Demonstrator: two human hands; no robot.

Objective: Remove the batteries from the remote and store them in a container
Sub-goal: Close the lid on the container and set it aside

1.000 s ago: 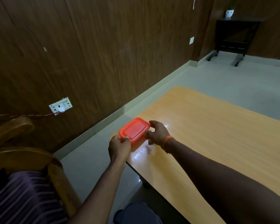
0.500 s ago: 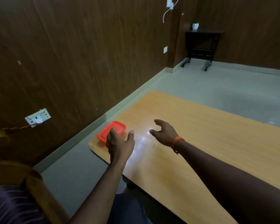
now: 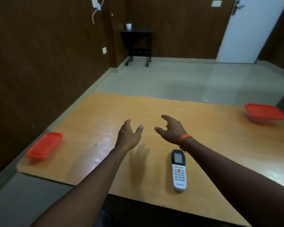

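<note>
A white remote with a dark screen end lies face up on the wooden table, near its front edge. A red-lidded container sits at the table's left corner. A second red-lidded container sits at the far right. My left hand hovers above the table's middle, fingers apart and holding nothing. My right hand, with an orange band at the wrist, hovers beside it, fingers spread and curled, just beyond the remote's screen end. No batteries are visible.
Dark wood-panelled walls run along the left and back. A small black side table with a white pot stands in the far corner. A white door is at the back right. Grey floor surrounds the table.
Both hands let go of the left red container, which now rests at the table's left corner. They moved right to the table's middle. The view swung right, revealing the remote and second container.
</note>
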